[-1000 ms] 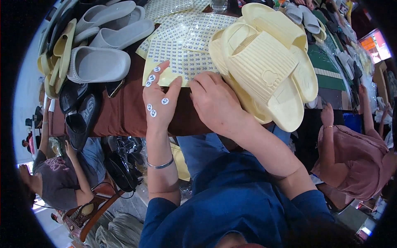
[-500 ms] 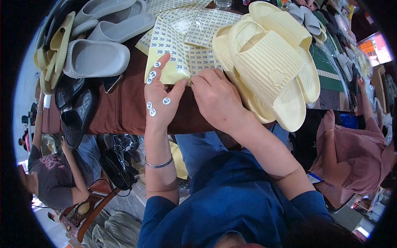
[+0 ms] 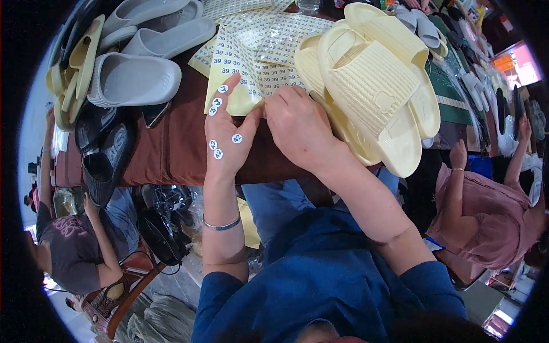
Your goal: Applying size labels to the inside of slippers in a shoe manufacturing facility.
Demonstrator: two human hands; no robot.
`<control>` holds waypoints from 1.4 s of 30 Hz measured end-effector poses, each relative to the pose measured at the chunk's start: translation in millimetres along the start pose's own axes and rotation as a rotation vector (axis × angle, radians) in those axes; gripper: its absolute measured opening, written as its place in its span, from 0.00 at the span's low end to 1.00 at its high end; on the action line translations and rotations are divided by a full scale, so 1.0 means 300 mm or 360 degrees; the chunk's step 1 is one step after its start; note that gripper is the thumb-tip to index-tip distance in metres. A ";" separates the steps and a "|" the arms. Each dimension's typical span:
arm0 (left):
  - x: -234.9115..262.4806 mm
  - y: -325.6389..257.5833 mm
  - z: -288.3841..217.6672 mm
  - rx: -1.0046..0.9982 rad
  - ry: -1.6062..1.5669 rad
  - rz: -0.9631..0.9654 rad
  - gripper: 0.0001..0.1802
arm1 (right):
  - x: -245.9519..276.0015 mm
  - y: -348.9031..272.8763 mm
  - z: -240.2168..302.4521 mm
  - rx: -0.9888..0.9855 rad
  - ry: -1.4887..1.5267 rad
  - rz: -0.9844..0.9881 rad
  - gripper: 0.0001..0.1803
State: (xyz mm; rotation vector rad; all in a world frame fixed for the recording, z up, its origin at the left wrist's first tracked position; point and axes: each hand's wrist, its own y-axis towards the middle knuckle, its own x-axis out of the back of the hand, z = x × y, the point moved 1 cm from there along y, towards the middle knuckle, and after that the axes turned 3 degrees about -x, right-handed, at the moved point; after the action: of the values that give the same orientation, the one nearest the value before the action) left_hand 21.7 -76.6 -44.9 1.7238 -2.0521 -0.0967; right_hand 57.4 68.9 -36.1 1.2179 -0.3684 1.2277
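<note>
My left hand (image 3: 227,146) grips the lower edge of a pale yellow sheet of round number stickers (image 3: 231,66), its thumb reaching toward the sheet's near corner. Several loose white round stickers (image 3: 237,139) are stuck to the back of that hand and along its index finger. Against the same corner, my right hand (image 3: 300,128) is closed, fingers curled in a pinch. Its fingertips are hidden, so anything in them does not show. Close by on the right lies a stack of cream slippers (image 3: 366,77).
More sticker sheets (image 3: 291,37) lie behind, some under clear plastic. Grey slippers (image 3: 134,77), yellow slippers (image 3: 86,63) and black slippers (image 3: 108,154) crowd the left of the brown-covered table (image 3: 154,151). A person sits on each side (image 3: 77,246), (image 3: 486,211).
Both hands stay at the sheet's near corner, with only a slight shift. My left hand and the sheet have moved a little to the right. The person at right has moved their arms.
</note>
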 end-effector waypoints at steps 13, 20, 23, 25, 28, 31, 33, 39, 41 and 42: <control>0.012 -0.045 -0.047 0.0087 -0.0011 -0.0190 0.31 | 0.180 -0.090 0.052 0.0127 0.0551 -0.0364 0.07; 0.031 -0.227 -0.162 -0.0015 0.0100 -0.0159 0.08 | 0.238 -0.112 0.031 0.0389 0.0382 -0.0592 0.13; -0.041 -0.233 -0.241 0.0050 -0.0536 0.0015 0.23 | 0.246 -0.124 0.035 0.0408 0.0358 -0.0516 0.12; -0.057 -0.222 -0.249 0.0095 -0.0644 0.0037 0.26 | 0.241 -0.147 0.031 0.0416 0.0280 -0.0494 0.14; -0.072 -0.207 -0.261 0.0096 -0.0668 0.0086 0.28 | 0.258 -0.168 0.030 0.0381 0.0131 -0.0467 0.16; -0.089 -0.202 -0.267 0.0166 -0.0902 0.0093 0.29 | 0.269 -0.184 0.021 0.0340 0.0055 -0.0471 0.18; -0.103 -0.194 -0.258 0.0245 -0.1327 0.0091 0.29 | 0.271 -0.186 0.014 0.0334 0.0040 -0.0478 0.19; -0.099 -0.156 -0.220 0.0298 -0.1400 -0.0101 0.26 | 0.295 -0.176 -0.023 0.0297 0.0310 -0.0510 0.16; -0.085 -0.154 -0.208 0.0381 -0.1545 -0.0052 0.26 | 0.300 -0.193 -0.036 0.0282 0.0345 -0.0493 0.16; -0.086 -0.154 -0.213 0.0380 -0.1541 -0.0057 0.26 | 0.302 -0.201 -0.042 0.0263 0.0373 -0.0482 0.16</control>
State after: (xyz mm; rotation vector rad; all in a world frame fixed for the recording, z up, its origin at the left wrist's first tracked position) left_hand 91.4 -47.0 -11.0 2.0993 -2.7646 -0.8813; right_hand 137.9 134.5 -0.9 1.2024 0.0906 1.1358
